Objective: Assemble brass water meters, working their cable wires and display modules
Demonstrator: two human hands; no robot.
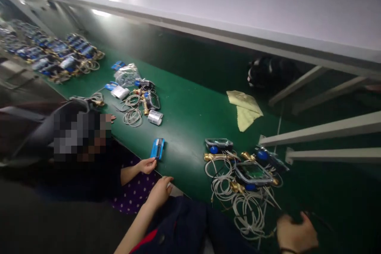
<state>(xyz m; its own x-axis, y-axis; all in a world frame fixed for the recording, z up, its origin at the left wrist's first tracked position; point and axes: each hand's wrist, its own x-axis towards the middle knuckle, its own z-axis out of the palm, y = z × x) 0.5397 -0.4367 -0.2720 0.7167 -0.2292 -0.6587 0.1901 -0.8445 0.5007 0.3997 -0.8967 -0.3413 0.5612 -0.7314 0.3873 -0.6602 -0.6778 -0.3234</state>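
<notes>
The right hand [297, 233], blurred, is beside coiled cables [260, 216] of brass-fitted meters [253, 172] on the green worktop [184, 139]; I cannot tell whether it grips the dark slim item [321, 220] adjacent. The left hand [160, 192] is curled at the worktop's edge, its grip unclear. Nearby, a co-worker's hand [148, 165] pinches a blue flat piece [157, 149].

Front unit [254, 172]: flat, clear window, green board inside | rear unit [218, 143]: dark-framed, blue cap [213, 149] forward | right unit [275, 161]: angled, blue-capped | brass fittings [212, 157]: attached | pale cables [236, 212]: overlapping loops, near right hand [297, 233] | all clustered on green tabletop [184, 139]
</notes>
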